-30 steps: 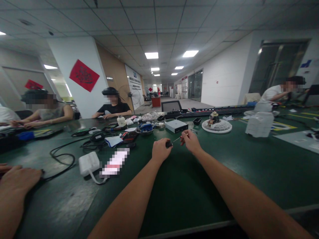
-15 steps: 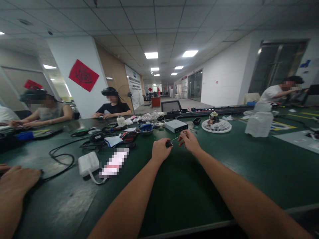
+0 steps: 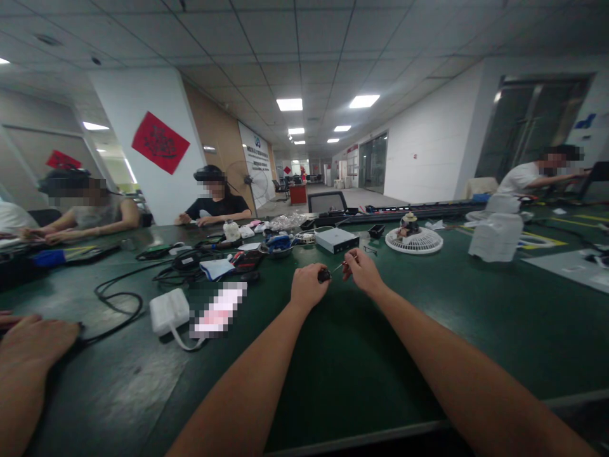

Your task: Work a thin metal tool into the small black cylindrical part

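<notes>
My left hand (image 3: 307,285) is closed around a small dark part (image 3: 324,275), whose exact kind is too small to make out. In my right hand (image 3: 363,271) is a screwdriver (image 3: 338,267) with a thin metal shaft and a reddish handle, mostly covered by the fingers. Its shaft points left toward the dark part; whether the tip touches it I cannot tell. Both hands are above the green table (image 3: 342,362). Just beyond them lies a grey metal box (image 3: 333,240) with a black front face.
Right of the box are a small black tray (image 3: 377,231) and a white fan grille (image 3: 413,241) with a motor on it. To the left lie a white adapter (image 3: 169,311), black cables (image 3: 114,295) and a blue-and-white cloth (image 3: 217,269). A co-worker's hand (image 3: 38,343) rests at the left edge.
My right hand and the screwdriver have shifted very slightly, and the dark part has turned a little in my left hand. At far right, a person's arm has reached forward.
</notes>
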### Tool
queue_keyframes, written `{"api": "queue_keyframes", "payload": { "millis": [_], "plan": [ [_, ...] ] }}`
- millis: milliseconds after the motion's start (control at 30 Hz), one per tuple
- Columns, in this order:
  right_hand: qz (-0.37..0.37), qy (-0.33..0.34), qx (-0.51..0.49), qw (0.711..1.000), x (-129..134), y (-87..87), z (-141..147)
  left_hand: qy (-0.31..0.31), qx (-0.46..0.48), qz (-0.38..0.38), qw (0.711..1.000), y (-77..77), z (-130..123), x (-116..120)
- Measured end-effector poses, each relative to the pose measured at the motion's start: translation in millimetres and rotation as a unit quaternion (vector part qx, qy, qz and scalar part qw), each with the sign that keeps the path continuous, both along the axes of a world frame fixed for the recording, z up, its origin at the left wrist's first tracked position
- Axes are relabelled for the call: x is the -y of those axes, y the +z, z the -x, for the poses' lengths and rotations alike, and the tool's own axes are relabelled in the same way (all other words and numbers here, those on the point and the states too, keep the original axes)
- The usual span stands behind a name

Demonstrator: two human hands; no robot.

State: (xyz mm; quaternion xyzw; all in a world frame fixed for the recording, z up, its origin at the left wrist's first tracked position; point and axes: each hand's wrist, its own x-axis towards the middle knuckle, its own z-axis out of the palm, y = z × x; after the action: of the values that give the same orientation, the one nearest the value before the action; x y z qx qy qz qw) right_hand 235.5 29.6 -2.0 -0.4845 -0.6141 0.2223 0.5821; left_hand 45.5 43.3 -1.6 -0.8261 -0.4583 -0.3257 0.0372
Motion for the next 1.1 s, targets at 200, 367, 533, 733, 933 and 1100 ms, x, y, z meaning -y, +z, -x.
{"api": "queue_keyframes", "payload": {
  "millis": [200, 367, 533, 733, 933, 1100],
  "plan": [
    [0.022, -0.016, -0.042, 0.999, -3.0, -0.8, -3.6, -0.006, 0.008, -0.003, 1.000, -0.2, 0.4, -0.5],
    [0.033, -0.009, -0.054, 0.998, -3.9, -0.7, -3.5, -0.008, 0.007, -0.012, 1.000, -1.5, 0.1, -1.5],
    [0.037, -0.013, -0.056, 0.998, -1.8, 1.5, -3.8, -0.007, 0.004, -0.009, 1.000, -0.8, 0.4, -0.7],
    [0.045, 0.009, -0.061, 0.997, -1.5, 1.8, -1.2, -0.006, -0.009, 0.000, 1.000, -0.1, -0.4, 0.7],
    [0.013, -0.016, -0.031, 0.999, -1.1, 2.0, -2.0, -0.005, -0.013, 0.011, 1.000, 0.4, 0.1, 0.8],
    [0.016, -0.004, -0.034, 0.999, -0.5, 1.7, -1.8, -0.007, -0.008, 0.020, 1.000, 1.5, 0.2, 1.4]
  ]
}}
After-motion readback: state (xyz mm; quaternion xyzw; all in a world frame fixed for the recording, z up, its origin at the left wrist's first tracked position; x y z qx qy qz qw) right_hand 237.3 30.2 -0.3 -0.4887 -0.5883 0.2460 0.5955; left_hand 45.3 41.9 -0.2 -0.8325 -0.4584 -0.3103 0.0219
